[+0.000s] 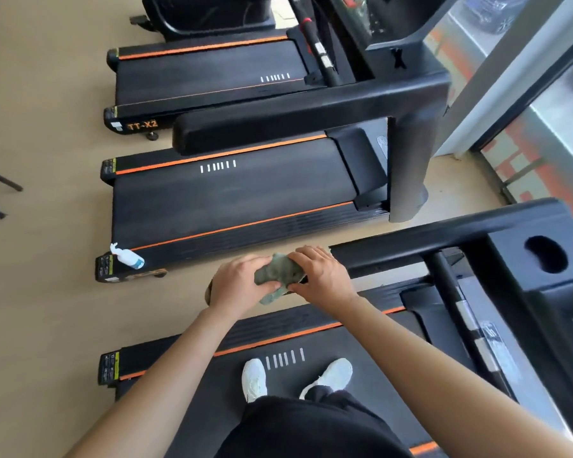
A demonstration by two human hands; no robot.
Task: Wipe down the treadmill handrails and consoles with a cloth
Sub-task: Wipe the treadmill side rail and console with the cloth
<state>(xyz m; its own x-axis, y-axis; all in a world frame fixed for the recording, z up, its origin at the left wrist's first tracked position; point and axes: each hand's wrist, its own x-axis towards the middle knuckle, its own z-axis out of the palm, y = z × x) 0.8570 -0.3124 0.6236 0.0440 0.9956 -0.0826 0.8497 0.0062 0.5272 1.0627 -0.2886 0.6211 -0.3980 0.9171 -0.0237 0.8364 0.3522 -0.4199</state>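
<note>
I stand on the belt of the nearest treadmill. A crumpled grey-green cloth (pixel 278 274) lies over the free end of this treadmill's left black handrail (pixel 411 246). My left hand (pixel 242 285) grips the cloth from the left, fingers curled round it. My right hand (pixel 321 272) grips it from the right, over the rail's end. The rail runs right toward the black console (pixel 540 276), which has a cup hole. The end of the rail under the cloth is hidden.
A white spray bottle (pixel 128 256) lies on the rear corner of the middle treadmill (pixel 232 193). That treadmill's thick black handrail (pixel 295 117) crosses above its belt. A third treadmill (pixel 209 71) stands beyond. Glass windows (pixel 543 127) run along the right, wooden floor on the left.
</note>
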